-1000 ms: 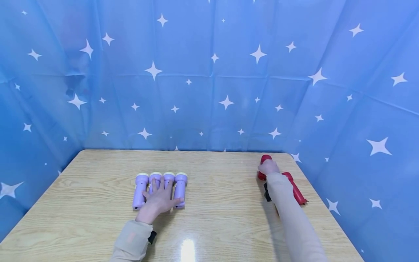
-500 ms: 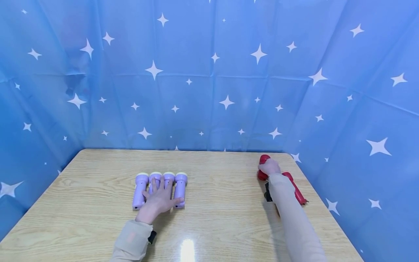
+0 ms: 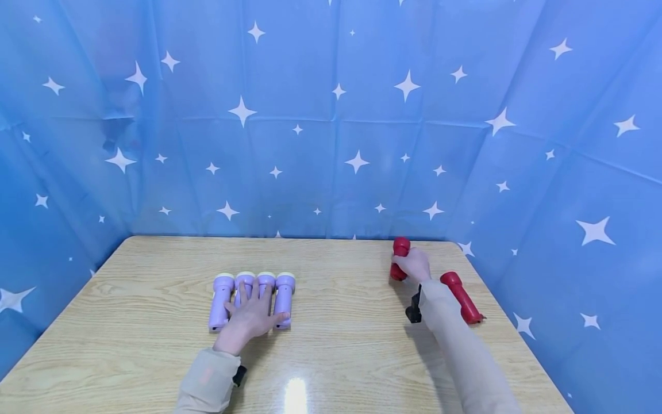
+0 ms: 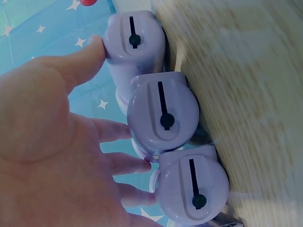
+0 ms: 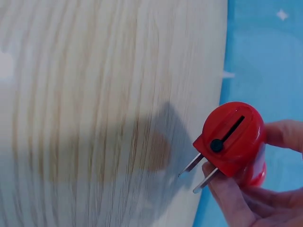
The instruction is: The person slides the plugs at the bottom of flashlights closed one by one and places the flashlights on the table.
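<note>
Several lilac flashlights (image 3: 283, 298) lie side by side on the left half of the table, pale lens ends pointing away. My left hand (image 3: 250, 318) rests over them with spread, straight fingers. In the left wrist view its thumb touches one lilac flashlight (image 4: 137, 40), and the round tail ends with black slots face the camera. At the back right, my right hand (image 3: 416, 264) grips a red flashlight (image 3: 400, 248) round its body. Two metal prongs stick out from the tail of this red flashlight (image 5: 235, 135) in the right wrist view. Another red flashlight (image 3: 462, 297) lies slanted beside the right forearm.
The wooden table (image 3: 341, 322) has its back edge close to a blue curtain (image 3: 310, 172) with white stars, which also runs along both sides. A dark wrist device (image 3: 415, 307) is strapped at the right cuff; another (image 3: 239, 375) sits at the left cuff.
My right hand has moved left and slightly back with the red flashlight, away from the other red one, which is now more fully visible. The left hand has stayed in place.
</note>
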